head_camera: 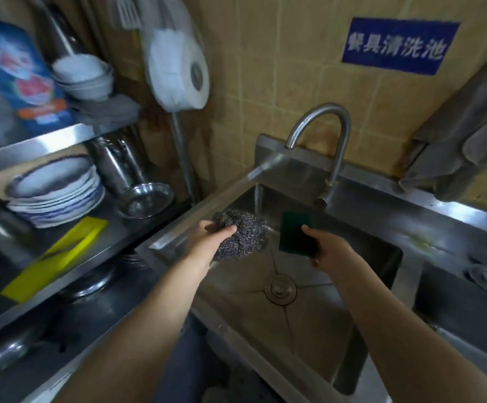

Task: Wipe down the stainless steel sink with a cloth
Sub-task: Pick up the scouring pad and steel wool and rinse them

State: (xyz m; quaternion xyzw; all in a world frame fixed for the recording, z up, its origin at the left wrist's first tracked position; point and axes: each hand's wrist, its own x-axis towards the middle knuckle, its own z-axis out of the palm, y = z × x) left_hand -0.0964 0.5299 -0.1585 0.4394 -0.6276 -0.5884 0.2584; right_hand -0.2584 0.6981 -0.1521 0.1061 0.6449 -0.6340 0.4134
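1. The stainless steel sink [309,330] sits straight below the person, its basin deep and square, with a round drain [280,287] at the middle of the floor.
2. Water runs in a thin stream from the curved faucet [328,146] down into the back of the basin.
3. The left hand [207,238] hangs over the basin's left side, fingers closed around a grey steel-wool scourer [243,232] that sits just beside the stream.
4. The right hand [331,248] is over the basin too, thumb and fingers pinching a dark green scouring pad [294,232] held upright, close to the scourer but apart from it.
5. To the left, a steel shelf [61,135] carries a stack of blue-rimmed plates [59,193] beneath it, with a metal bowl [146,199] alongside and a yellow strip [59,254] on the lower ledge.
6. White bowls [85,77] are stacked on the shelf top, by a blue packet [24,77].
7. A roll of paper [178,68] hangs in a bag on the tiled wall.
8. A blue sign [396,45] is fixed higher up the wall, and a grey cloth [469,135] hangs at the right above the sink's back ledge.
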